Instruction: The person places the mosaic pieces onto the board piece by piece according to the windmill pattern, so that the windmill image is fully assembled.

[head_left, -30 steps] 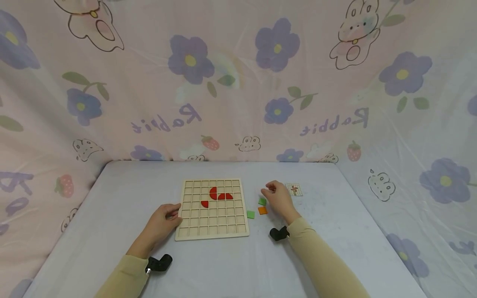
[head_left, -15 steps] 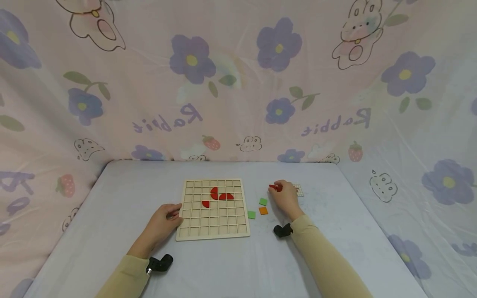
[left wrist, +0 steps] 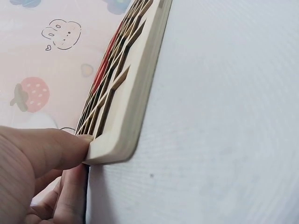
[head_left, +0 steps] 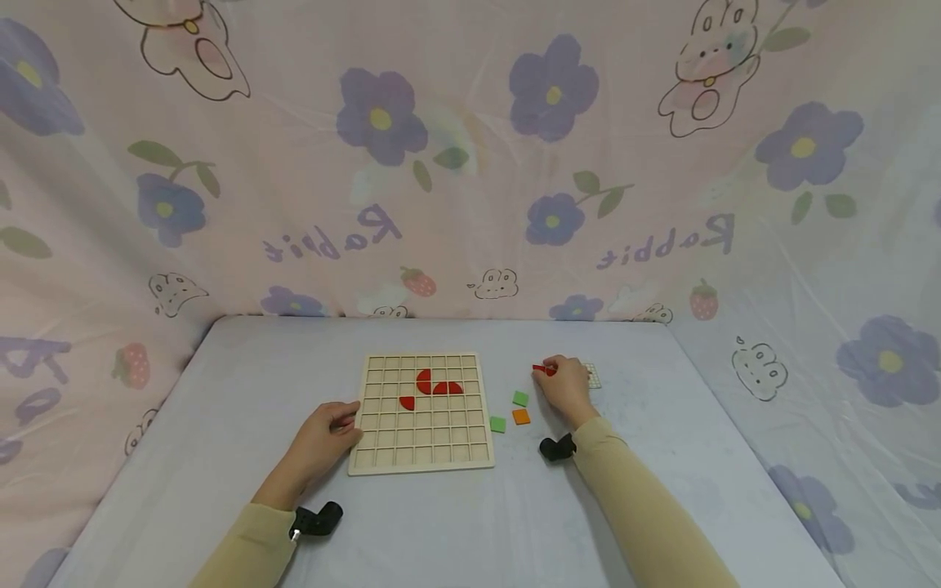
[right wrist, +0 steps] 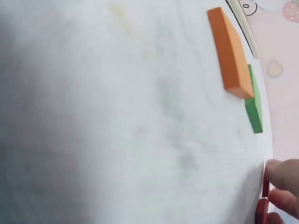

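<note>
Currently, red tiles [right wrist: 261, 212]: against my right hand [head_left: 568, 390], grip unclear
Grid board [head_left: 430, 445]: leftward of that, left hand [head_left: 321, 443] pinching

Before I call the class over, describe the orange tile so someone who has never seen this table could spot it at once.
On the white table, find the pale gridded board. Between its right edge and the right hand lies the orange tile, beside two green tiles. It is the only orange one of the three.
</note>
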`<state>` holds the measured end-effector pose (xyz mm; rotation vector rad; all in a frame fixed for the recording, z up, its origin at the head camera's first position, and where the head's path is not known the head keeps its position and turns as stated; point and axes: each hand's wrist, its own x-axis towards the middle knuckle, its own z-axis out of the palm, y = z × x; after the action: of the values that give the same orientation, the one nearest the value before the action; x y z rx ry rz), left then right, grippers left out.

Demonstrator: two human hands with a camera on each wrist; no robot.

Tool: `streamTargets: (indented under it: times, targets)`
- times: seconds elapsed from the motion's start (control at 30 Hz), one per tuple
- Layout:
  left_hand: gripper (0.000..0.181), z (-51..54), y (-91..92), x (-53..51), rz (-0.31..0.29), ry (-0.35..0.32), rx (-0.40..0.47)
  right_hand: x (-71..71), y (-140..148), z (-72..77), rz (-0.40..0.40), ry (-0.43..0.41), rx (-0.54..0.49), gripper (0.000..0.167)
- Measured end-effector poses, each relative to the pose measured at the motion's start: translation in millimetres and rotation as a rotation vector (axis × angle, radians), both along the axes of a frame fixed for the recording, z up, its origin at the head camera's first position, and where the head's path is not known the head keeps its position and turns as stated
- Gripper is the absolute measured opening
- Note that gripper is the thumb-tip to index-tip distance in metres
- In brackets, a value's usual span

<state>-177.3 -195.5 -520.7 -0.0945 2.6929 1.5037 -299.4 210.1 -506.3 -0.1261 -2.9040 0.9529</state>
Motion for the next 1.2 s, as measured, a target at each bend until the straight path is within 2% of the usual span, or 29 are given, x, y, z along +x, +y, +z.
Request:
streamTargets:
  times: [0.47, 0.73, 1.2]
  targets:
    - [0.051, 0.9, -0.4, -1.1, 0.004, 0.013, 0.016, -3.3, -2.7, 2.1, -0.007, -0.028, 0.033, 0.028]
    - [0.050, 1.7, 1.5, 0.9, 0.015, 0.006, 0.016, -3.1, -4.4, -0.7, 0.010, 0.019, 0.075, 0.022]
    - [0.050, 0.9, 0.9, 1.7, 0.006, -0.001, 0.038, 0.7, -9.1, 3.1, 0.057, 0.026, 0.008, 0.019]
